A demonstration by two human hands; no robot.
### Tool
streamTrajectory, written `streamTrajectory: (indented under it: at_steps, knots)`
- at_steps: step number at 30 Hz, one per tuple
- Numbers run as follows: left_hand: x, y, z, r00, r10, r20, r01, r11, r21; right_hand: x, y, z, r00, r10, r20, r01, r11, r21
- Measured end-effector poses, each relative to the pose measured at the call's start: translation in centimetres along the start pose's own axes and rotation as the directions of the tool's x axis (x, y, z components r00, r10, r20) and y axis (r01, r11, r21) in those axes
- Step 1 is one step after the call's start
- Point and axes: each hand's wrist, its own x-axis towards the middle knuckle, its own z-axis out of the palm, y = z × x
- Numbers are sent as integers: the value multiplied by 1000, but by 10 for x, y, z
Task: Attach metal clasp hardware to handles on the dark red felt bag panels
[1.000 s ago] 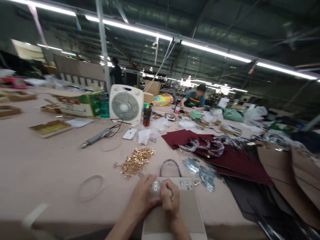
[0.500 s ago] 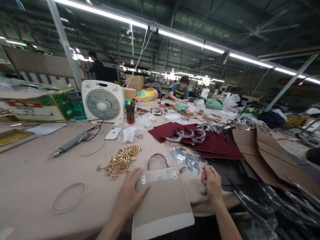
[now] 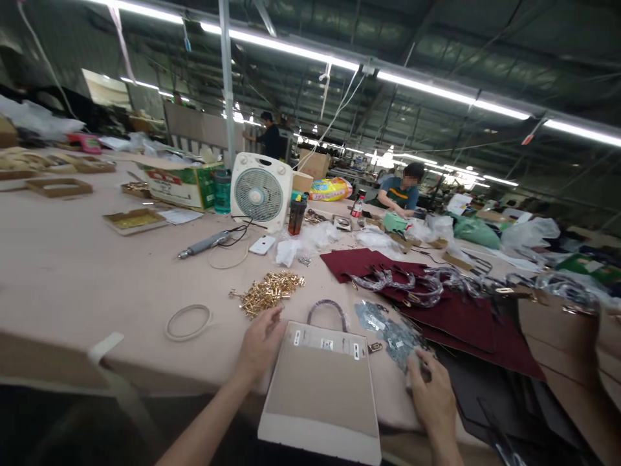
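Note:
A beige bag panel (image 3: 324,382) lies flat before me, reaching over the table's front edge. Its plastic-wrapped handle (image 3: 328,305) arches up at the far end, and a metal clasp (image 3: 375,347) sticks out at the right corner. My left hand (image 3: 262,342) is beside the panel's left edge, fingers stretched toward a pile of gold-coloured metal fittings (image 3: 268,292). To the right, my right hand (image 3: 431,388) is curled around a small greyish object, mostly hidden by the fingers. Thin grey metal plates (image 3: 388,329) lie scattered just beyond that hand.
Dark red panels (image 3: 451,317) with wrapped handles and brown panels (image 3: 553,330) are stacked at right. At left lie a coiled band (image 3: 188,321) and an electric screwdriver (image 3: 204,244). Behind stand a box fan (image 3: 259,194) and a bottle (image 3: 297,217). A co-worker (image 3: 400,191) sits across the table.
My view has swung left. My left hand has come off the panel and moved toward the gold fittings. My right hand, still curled, has moved closer to the grey plates.

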Motion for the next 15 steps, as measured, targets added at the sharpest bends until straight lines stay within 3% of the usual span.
streamTrajectory:
  at_steps: [6,11,15]
  knots:
    - [-4,10,-5,993,-107,-48,104,992,-69,-8,8,11,981,-191,24,193,970,-145]
    - [0,-1,-4,989,-148,3,147,975,-169,-7,9,11,970,-243,-22,236,957,-167]
    - [-2,-1,-3,992,-128,-7,126,981,-150,-4,1,0,967,-253,-24,250,964,-93]
